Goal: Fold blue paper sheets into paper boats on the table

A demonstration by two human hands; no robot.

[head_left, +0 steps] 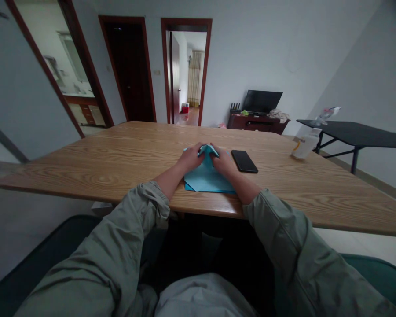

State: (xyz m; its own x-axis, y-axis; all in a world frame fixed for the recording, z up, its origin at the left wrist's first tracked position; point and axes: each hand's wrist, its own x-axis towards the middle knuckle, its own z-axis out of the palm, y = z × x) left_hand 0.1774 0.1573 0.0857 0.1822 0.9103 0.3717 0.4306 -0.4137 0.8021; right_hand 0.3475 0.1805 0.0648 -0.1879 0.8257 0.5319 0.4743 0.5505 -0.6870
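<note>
Light blue paper (208, 177) lies near the front edge of the wooden table, its far part raised and folded between my hands. My left hand (193, 157) grips the raised fold from the left, thumb inside it. From the right, my right hand (221, 159) pinches the other side of the same fold. A darker blue sheet edge (193, 188) shows beneath the lighter paper. Parts of the paper are hidden behind my fingers. Close by my right hand lies a black smartphone (244, 161), flat on the table.
The wooden table (125, 152) spreads wide on both sides. A whitish plastic container (306, 144) stands at its right edge. Beyond are a black folding table (359, 132) and a cabinet (259, 124) bearing a television (262, 101). Green chairs (376, 268) flank me.
</note>
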